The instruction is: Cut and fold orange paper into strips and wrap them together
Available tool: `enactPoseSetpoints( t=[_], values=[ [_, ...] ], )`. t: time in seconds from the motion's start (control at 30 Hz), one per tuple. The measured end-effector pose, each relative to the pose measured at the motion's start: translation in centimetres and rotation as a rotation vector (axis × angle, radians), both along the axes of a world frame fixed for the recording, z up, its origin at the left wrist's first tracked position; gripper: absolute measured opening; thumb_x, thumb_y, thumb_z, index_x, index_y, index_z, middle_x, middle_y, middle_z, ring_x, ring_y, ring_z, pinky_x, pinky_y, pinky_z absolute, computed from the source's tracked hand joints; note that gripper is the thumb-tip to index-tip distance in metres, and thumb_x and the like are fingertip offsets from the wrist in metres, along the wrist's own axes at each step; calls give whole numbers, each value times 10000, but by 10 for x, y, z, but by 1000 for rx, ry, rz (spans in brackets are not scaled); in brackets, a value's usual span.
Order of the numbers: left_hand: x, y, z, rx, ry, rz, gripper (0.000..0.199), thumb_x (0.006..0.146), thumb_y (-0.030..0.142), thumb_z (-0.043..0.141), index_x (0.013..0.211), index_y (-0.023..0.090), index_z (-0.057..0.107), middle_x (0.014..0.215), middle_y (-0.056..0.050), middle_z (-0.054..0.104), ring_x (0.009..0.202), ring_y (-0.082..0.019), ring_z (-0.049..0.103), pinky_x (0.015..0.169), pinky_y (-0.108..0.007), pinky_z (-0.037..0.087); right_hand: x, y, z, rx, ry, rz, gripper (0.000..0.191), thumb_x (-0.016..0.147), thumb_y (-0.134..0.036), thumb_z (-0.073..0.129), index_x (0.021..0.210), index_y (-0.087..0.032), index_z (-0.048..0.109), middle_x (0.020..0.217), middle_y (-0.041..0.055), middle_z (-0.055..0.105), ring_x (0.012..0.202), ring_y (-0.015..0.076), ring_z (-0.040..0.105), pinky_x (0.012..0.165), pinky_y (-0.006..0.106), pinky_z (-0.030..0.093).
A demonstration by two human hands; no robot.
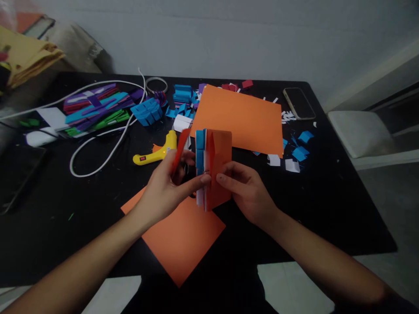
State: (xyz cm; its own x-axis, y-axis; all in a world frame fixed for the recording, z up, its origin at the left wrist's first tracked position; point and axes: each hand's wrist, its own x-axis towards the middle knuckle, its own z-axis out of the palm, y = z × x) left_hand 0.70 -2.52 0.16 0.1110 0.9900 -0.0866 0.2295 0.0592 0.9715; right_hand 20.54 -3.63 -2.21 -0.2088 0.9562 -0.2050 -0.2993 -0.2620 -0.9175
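In front of me stands a small upright bundle of folded paper (222, 148), orange on the right with blue and white layers along its left edge. My left hand (166, 183) presses its thumb on the layered edge, its other fingers partly hidden behind. A red-orange strip (181, 150) sticks up by those fingers; a dark loop beside it is too dim to name. My right hand (247, 187) pinches the orange side between thumb and curled fingers. Beneath the hands an orange paper sheet (183, 240) lies on the black table (294, 209).
A yellow glue gun (157, 152) lies left of the hands, near a looping white cable (111, 157). Behind are a large orange sheet (242, 115), colored paper strips (98, 104) and blue folded pieces (147, 111). A phone (298, 103) rests at the back right, near paper scraps (300, 152).
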Motion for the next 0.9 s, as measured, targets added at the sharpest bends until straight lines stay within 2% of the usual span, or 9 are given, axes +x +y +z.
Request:
enactPoseSetpoints(
  t=[0.13, 0.23, 0.5, 0.7, 0.9],
  values=[
    [-2, -2, 1, -55, -35, -140, 243, 879, 384, 751, 1021, 189, 725, 587, 70, 402, 504, -99, 397, 472, -225, 398, 0, 0, -1, -2, -23, 44, 217, 804, -393, 878, 824, -235, 730, 846, -6, 718, 792, 167, 670, 773, 325, 557],
    [-4, -5, -1, -33, -29, -145, 208, 911, 352, 714, 1048, 197, 739, 586, 63, 405, 524, -118, 445, 509, -247, 446, 0, 1, -3, 29, -86, 41, 205, 811, -388, 872, 847, -236, 739, 870, 4, 727, 820, 173, 671, 788, 331, 557],
    [-6, -10, -9, 100, 36, -174, 165, 960, 358, 687, 1045, 226, 738, 626, 61, 453, 549, -110, 431, 588, -261, 489, -3, -2, -3, 206, -252, -61, 186, 823, -366, 863, 848, -236, 732, 977, 18, 698, 908, 181, 678, 854, 348, 566],
    [-7, -10, -11, 104, 73, -165, 224, 923, 375, 732, 1099, 239, 740, 629, 68, 379, 547, -117, 403, 545, -254, 442, 0, -1, 1, 257, -318, -55, 190, 832, -372, 853, 810, -228, 731, 961, 29, 694, 892, 189, 666, 839, 360, 563],
    [-9, -8, -10, 121, 112, -172, 280, 908, 378, 751, 1158, 258, 715, 637, 74, 365, 556, -113, 378, 515, -242, 357, 3, 1, 3, 222, -224, -10, 203, 841, -368, 841, 786, -218, 715, 939, 17, 661, 855, 171, 633, 820, 342, 543]
  ],
)
